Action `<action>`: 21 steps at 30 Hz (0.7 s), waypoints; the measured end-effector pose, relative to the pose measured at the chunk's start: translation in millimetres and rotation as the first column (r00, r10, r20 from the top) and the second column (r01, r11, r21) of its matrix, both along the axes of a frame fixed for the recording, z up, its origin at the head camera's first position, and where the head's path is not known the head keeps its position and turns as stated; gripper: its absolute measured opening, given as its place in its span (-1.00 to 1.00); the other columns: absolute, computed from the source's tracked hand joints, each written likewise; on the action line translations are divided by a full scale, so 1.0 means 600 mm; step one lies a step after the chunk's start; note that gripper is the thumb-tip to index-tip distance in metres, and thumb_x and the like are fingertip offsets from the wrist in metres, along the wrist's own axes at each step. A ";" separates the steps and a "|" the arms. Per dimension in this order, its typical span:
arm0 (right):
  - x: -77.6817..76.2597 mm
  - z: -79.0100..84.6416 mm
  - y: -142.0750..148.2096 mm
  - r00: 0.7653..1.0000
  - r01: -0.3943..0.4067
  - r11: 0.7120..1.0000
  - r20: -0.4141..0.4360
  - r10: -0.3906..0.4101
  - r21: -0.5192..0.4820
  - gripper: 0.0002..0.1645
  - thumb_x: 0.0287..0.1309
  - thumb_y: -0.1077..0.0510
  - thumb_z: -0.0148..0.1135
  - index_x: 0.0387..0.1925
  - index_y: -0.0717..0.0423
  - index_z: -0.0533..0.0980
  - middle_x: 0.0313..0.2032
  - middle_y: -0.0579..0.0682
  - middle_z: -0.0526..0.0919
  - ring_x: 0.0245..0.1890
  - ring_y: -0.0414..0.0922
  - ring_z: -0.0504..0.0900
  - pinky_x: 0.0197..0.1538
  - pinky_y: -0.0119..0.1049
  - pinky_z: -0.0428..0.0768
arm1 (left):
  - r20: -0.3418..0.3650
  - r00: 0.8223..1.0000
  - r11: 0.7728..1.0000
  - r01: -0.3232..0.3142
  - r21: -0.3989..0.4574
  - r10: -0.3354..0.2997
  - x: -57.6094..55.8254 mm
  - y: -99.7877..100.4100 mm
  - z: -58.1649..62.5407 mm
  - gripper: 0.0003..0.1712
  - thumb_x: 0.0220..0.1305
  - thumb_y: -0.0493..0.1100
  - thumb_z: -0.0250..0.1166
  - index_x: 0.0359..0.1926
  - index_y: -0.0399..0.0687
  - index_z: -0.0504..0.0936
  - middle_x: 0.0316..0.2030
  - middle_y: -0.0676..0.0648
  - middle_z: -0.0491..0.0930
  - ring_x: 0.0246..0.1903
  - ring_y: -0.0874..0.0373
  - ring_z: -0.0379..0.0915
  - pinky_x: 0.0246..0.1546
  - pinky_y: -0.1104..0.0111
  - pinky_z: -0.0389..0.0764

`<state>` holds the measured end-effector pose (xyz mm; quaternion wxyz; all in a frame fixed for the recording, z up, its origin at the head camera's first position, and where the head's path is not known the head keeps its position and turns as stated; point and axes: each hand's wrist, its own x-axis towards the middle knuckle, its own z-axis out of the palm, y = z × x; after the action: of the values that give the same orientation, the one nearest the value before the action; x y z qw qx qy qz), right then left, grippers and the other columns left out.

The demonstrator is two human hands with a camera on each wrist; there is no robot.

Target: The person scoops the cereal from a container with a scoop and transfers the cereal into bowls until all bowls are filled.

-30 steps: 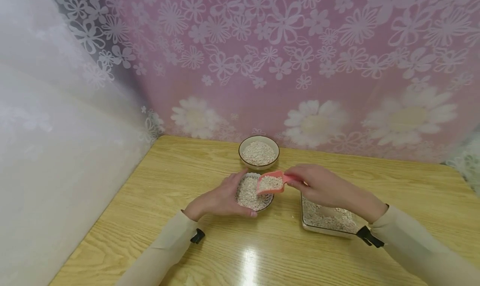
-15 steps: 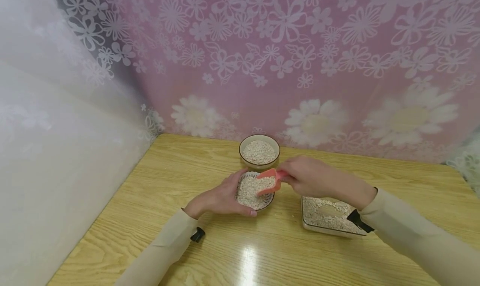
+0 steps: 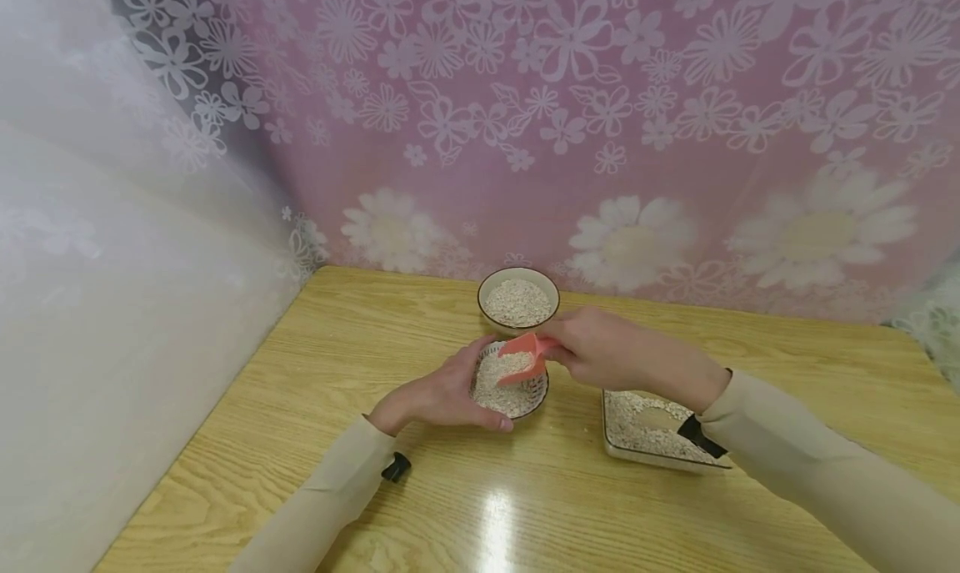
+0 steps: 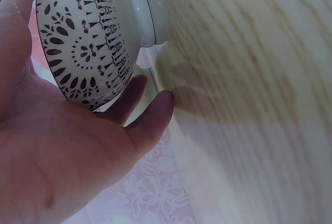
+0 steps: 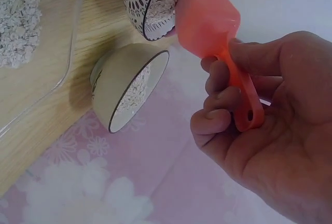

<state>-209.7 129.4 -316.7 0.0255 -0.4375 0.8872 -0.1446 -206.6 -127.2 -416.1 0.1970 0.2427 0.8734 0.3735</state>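
My right hand grips the handle of a coral-red plastic scoop, thumb and curled fingers around it in the right wrist view. Pale flakes like rolled oats lie in the scoop, which is held over a small patterned bowl. More oats fill much of that bowl. My left hand holds the bowl from its left side, with the thumb at the near rim and fingers at the far side. Dark floral print covers the bowl's outside in the left wrist view.
Just behind stands a cream bowl with a dark rim, also holding oats. A rectangular glass-like dish of oats sits at the right, partly under my right forearm. The wooden table ends at a pink flowered curtain.
My right hand has moved left with the scoop, bringing it farther over the patterned bowl and turning it. My left hand stays on the bowl.
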 end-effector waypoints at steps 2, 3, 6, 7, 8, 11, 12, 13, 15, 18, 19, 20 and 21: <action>0.002 0.001 -0.001 1.000 0.005 1.000 0.013 -0.006 0.020 -0.81 0.44 0.25 0.15 -0.10 0.12 0.67 -0.33 -0.09 0.72 -0.42 -0.30 0.51 -0.27 -0.32 0.56 | -0.002 1.000 1.000 0.002 -0.001 -0.002 0.000 0.000 -0.001 0.48 -0.05 0.22 0.62 0.64 0.05 -0.20 0.55 -0.14 0.08 0.53 -0.03 0.06 0.51 -0.04 0.20; 0.003 0.003 -0.001 1.000 0.011 0.999 0.019 -0.011 0.033 -0.83 0.42 0.27 0.16 -0.14 0.12 0.67 -0.35 -0.10 0.71 -0.42 -0.30 0.51 -0.28 -0.32 0.55 | -0.003 1.000 1.000 0.000 -0.003 0.000 -0.001 0.000 -0.001 0.48 -0.05 0.22 0.62 0.64 0.04 -0.20 0.55 -0.14 0.08 0.53 -0.03 0.06 0.51 -0.03 0.19; 0.006 0.010 0.001 0.999 0.023 0.997 0.030 -0.025 0.068 -0.86 0.37 0.32 0.17 -0.27 0.11 0.63 -0.43 -0.14 0.63 -0.45 -0.28 0.46 -0.31 -0.34 0.51 | -0.001 1.000 1.000 -0.007 -0.013 0.006 0.000 0.000 -0.001 0.48 -0.05 0.22 0.62 0.65 0.03 -0.20 0.55 -0.17 0.09 0.54 -0.06 0.05 0.51 -0.04 0.19; 0.008 0.014 0.002 0.999 0.026 0.997 0.037 -0.028 0.077 -0.85 0.36 0.34 0.17 -0.32 0.10 0.61 -0.47 -0.15 0.59 -0.47 -0.27 0.43 -0.33 -0.35 0.47 | 0.000 1.000 1.000 -0.010 -0.019 0.010 0.000 0.000 0.000 0.49 -0.05 0.23 0.62 0.65 0.03 -0.20 0.55 -0.18 0.09 0.54 -0.07 0.05 0.51 -0.05 0.18; 0.009 0.019 0.002 0.999 0.021 0.996 0.038 -0.024 0.081 -0.83 0.35 0.35 0.17 -0.35 0.09 0.59 -0.49 -0.16 0.56 -0.48 -0.26 0.41 -0.34 -0.35 0.45 | 0.003 1.000 1.000 -0.014 -0.023 0.014 0.001 0.000 0.001 0.49 -0.05 0.23 0.61 0.65 0.03 -0.21 0.56 -0.19 0.08 0.54 -0.07 0.05 0.51 -0.05 0.18; 0.012 0.031 0.003 0.999 0.017 0.995 0.043 -0.022 0.096 -0.77 0.33 0.36 0.17 -0.43 0.05 0.53 -0.53 -0.17 0.49 -0.50 -0.26 0.36 -0.37 -0.37 0.41 | 0.005 1.000 0.999 -0.019 -0.031 0.019 0.002 0.001 0.004 0.49 -0.05 0.22 0.62 0.65 0.04 -0.22 0.56 -0.19 0.06 0.55 -0.08 0.03 0.52 -0.06 0.16; 0.013 0.035 0.003 0.999 0.014 0.995 0.045 -0.019 0.100 -0.75 0.33 0.37 0.17 -0.45 0.04 0.52 -0.54 -0.17 0.46 -0.51 -0.26 0.35 -0.38 -0.37 0.40 | 0.007 1.000 0.999 -0.020 -0.032 0.020 0.002 0.001 0.005 0.49 -0.05 0.21 0.62 0.65 0.04 -0.22 0.57 -0.19 0.06 0.55 -0.09 0.03 0.52 -0.06 0.16; 0.014 0.038 0.003 0.999 0.013 0.994 0.045 -0.018 0.105 -0.73 0.32 0.37 0.17 -0.47 0.02 0.50 -0.55 -0.17 0.44 -0.51 -0.26 0.34 -0.39 -0.38 0.38 | 0.005 1.000 0.999 -0.020 -0.030 0.020 0.002 0.001 0.005 0.49 -0.05 0.21 0.62 0.65 0.04 -0.22 0.57 -0.19 0.06 0.55 -0.08 0.03 0.52 -0.06 0.15; 0.015 0.044 0.003 0.999 0.011 0.993 0.045 -0.016 0.114 -0.72 0.32 0.37 0.18 -0.49 0.01 0.49 -0.56 -0.18 0.41 -0.52 -0.27 0.33 -0.40 -0.40 0.37 | 0.005 1.000 1.000 -0.019 -0.024 0.019 0.002 0.002 0.005 0.48 -0.05 0.20 0.62 0.65 0.03 -0.21 0.56 -0.19 0.07 0.55 -0.08 0.04 0.52 -0.07 0.16; 0.018 0.051 0.003 0.999 0.011 0.992 0.043 -0.017 0.127 -0.71 0.32 0.36 0.18 -0.50 0.00 0.47 -0.57 -0.19 0.36 -0.53 -0.27 0.30 -0.42 -0.40 0.33 | 0.005 1.000 1.000 -0.013 -0.010 0.013 0.001 0.002 0.003 0.47 -0.04 0.19 0.62 0.65 0.03 -0.19 0.54 -0.17 0.11 0.53 -0.06 0.08 0.51 -0.06 0.19; 0.019 0.052 0.003 0.999 0.012 0.991 0.040 -0.018 0.131 -0.71 0.32 0.36 0.18 -0.50 0.00 0.46 -0.58 -0.19 0.35 -0.53 -0.28 0.29 -0.42 -0.40 0.32 | 0.004 1.000 1.000 -0.011 -0.008 0.011 0.001 0.002 0.003 0.47 -0.04 0.19 0.62 0.64 0.04 -0.19 0.54 -0.16 0.12 0.52 -0.06 0.09 0.50 -0.05 0.19; 0.019 0.054 0.003 0.999 0.012 0.991 0.038 -0.017 0.134 -0.71 0.31 0.35 0.19 -0.50 0.00 0.46 -0.58 -0.19 0.34 -0.53 -0.28 0.29 -0.42 -0.40 0.32 | 0.005 1.000 1.000 -0.010 -0.005 0.010 0.001 0.002 0.002 0.47 -0.04 0.20 0.62 0.64 0.04 -0.19 0.53 -0.16 0.13 0.52 -0.06 0.10 0.50 -0.06 0.20; 0.020 0.055 0.003 0.999 0.014 0.991 0.034 -0.019 0.137 -0.71 0.31 0.35 0.19 -0.51 0.00 0.46 -0.58 -0.19 0.33 -0.53 -0.27 0.28 -0.41 -0.40 0.32 | 0.003 1.000 1.000 -0.006 -0.002 0.006 0.001 0.002 0.002 0.46 -0.04 0.20 0.62 0.64 0.04 -0.19 0.53 -0.15 0.14 0.51 -0.05 0.11 0.49 -0.06 0.20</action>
<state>-197.6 131.0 -283.4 0.0699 -0.4247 0.8980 -0.0916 -205.9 -125.7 -415.0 0.1975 0.2392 0.8742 0.3736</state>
